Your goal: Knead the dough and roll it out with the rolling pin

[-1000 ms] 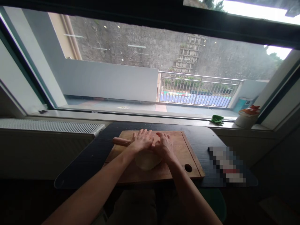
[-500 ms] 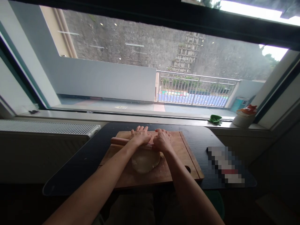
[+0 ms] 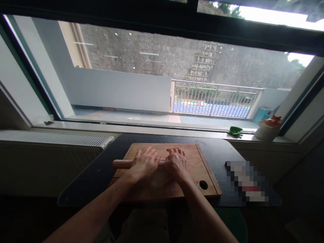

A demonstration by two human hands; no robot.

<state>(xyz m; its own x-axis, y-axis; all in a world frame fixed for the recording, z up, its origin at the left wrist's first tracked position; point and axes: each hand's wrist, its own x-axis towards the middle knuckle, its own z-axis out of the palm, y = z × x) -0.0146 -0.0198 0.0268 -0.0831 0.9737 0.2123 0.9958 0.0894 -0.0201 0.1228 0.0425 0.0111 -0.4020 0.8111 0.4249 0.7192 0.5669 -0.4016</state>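
Green cloth (image 3: 235, 132) on windowsill (image 3: 152, 128)

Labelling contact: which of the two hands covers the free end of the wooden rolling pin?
Neither. The left hand presses the long wooden rolling pin with its left end sticking out bare; the right hand hides the other end, over the brown wooden cutting board.

No text or label can be read.

I see a wide window (image 3: 162, 77) giving grey daylight over a balcony railing (image 3: 215, 98) and stone wall (image 3: 157, 54), a white radiator (image 3: 53, 138) under the sill (image 3: 152, 129) at left, and a dark table (image 3: 101, 168) below
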